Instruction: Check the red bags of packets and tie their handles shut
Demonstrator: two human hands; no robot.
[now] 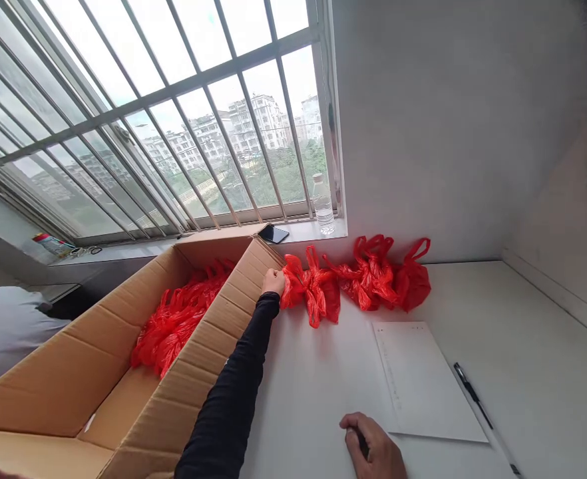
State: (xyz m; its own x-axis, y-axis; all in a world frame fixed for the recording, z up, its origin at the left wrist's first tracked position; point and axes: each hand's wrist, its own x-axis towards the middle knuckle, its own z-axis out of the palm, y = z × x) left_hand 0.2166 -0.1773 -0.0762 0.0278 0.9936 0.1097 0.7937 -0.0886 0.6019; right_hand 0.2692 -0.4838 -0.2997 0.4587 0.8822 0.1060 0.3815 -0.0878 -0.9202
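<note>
The left hand [273, 281] grips a red bag [309, 293], fingers closed on its near end, just beside the box [213, 346] rim. The right hand [373, 449] rests curled on bare table [318, 379], well clear of the box, touching the paper [420, 382] edge.

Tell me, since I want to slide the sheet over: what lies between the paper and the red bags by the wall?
Nothing: in the head view, bare white table separates the paper from the red bags.
</note>
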